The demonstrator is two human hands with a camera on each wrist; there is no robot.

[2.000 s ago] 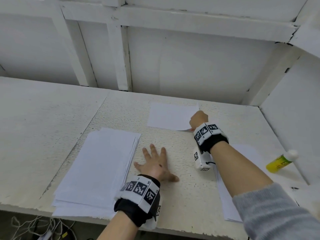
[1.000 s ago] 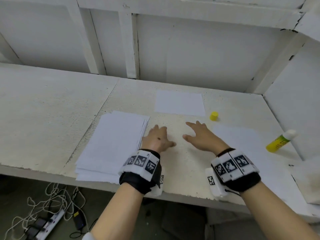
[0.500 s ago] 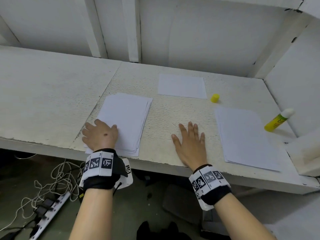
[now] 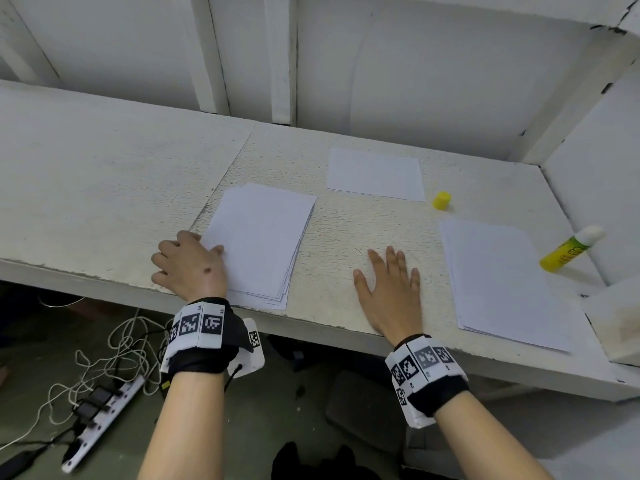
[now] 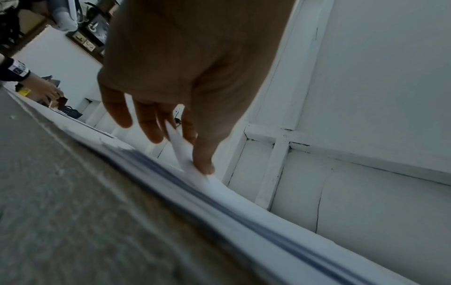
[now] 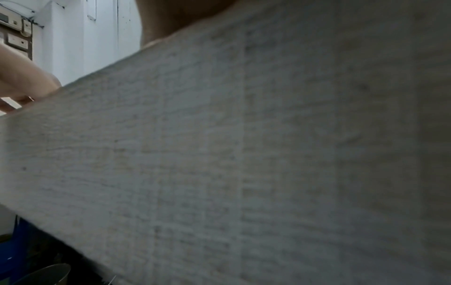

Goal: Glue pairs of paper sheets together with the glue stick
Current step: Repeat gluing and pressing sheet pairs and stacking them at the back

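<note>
left hand (image 4: pixel 188 268): at near-left corner of left paper stack (image 4: pixel 263 237), fingers (image 5: pixel 202 154) pinching the top sheet's lifted edge
right hand (image 4: pixel 391 289): flat on desk (image 4: pixel 104 188), fingers spread, holding nothing
glue stick (image 4: pixel 568 249): uncapped, far right, beside right stack (image 4: pixel 498 278)
cap (image 4: pixel 441 200): beside far sheet (image 4: pixel 375 174)

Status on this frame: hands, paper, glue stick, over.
Left hand pinching the top sheet's corner on the left stack. Right hand flat on the table, open. Glue stick uncapped at far right, cap apart. Nothing in the way.
</note>
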